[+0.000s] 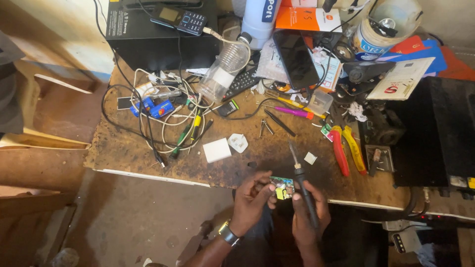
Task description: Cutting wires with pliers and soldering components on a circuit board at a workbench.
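My left hand (252, 200) pinches a small circuit board (281, 187) at its left edge, fingers (267, 188) closed on it, so the board stays off the tabletop (128, 148) and tilted up toward me, prob. to see the parts on it. It sits just past the near tabletop edge, over my lap, btw both hands. Watch on that wrist.

Right hand (308, 212) is wrapped round a soldering iron (303, 188), pen-style grip, fingers closed on the black handle low down, away from the hot end. Tip (292, 150) points up & away from me, over the tabletop, not touching the board; can't tell if it's hot.

White plug adapter (238, 143) & a flat white cover (216, 150) lie just beyond my left hand, apart from each other, looks like an opened charger shell. Small white square bit (310, 158) right beside the iron shaft.

Red & yellow pliers (347, 148) lie to the right, handles toward me, easy reach for the right hand. Pink-handled screwdriver (292, 111) & tweezers (265, 127) farther back, mid tabletop. Tangle of white cables (168, 113) w/ blue bits on the left, clear plastic bottle (222, 74) lying tilted behind. Black phone (296, 59) leans at the back among boxes & clutter.
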